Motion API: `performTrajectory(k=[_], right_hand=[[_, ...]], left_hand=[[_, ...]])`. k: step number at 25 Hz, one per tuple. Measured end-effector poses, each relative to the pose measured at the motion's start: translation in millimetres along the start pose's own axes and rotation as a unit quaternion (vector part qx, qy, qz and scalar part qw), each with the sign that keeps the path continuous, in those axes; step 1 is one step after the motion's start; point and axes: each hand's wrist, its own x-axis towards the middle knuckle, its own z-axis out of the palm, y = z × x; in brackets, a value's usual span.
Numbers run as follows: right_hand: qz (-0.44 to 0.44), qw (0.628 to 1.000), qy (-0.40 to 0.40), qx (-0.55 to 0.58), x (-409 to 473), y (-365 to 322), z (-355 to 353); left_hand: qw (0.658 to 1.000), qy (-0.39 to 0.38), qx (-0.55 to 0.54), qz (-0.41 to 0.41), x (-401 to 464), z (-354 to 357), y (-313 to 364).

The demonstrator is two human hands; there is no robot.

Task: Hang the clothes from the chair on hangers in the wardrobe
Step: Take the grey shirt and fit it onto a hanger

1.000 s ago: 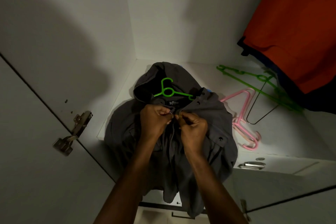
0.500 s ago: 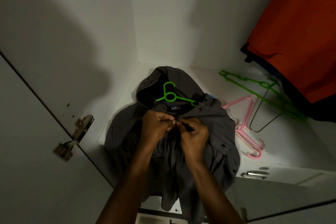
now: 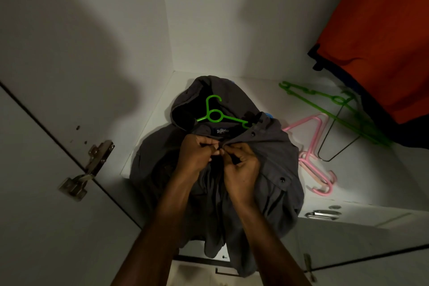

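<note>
I have my left hand (image 3: 197, 154) and right hand (image 3: 241, 167) pinching the front placket of the soft, floppy grey jacket (image 3: 267, 169), draped over the wardrobe shelf (image 3: 371, 169) front edge with its green hanger (image 3: 216, 115) inside; hold it by the collar.

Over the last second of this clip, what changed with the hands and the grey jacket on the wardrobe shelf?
Very little. Both hands keep pinching the grey jacket front just below the collar, left hand and right hand meeting at the placket; only the fingers shift slightly, as if working a fastening. The green hanger stays inside the collar, and the pink hanger and spare green hanger lie unmoved.
</note>
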Motion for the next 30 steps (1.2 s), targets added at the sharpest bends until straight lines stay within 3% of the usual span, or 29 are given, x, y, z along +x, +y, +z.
performTrajectory(k=[7,21,28,30], right_hand=[[-0.100,0.982,-0.005,-0.157,-10,-6,2],[-0.128,0.970,-0.030,-0.206,-9,-8,6],[-0.062,0.997,-0.042,-0.033,3,1,-4],[-0.067,0.995,-0.055,-0.052,3,6,-4]], left_hand=[[0.998,0.012,-0.059,-0.014,4,1,4],[0.999,0.019,0.032,-0.013,11,-3,4],[0.993,-0.060,0.095,-0.032,10,-17,23],[0.990,-0.057,0.126,-0.009,15,-16,23]])
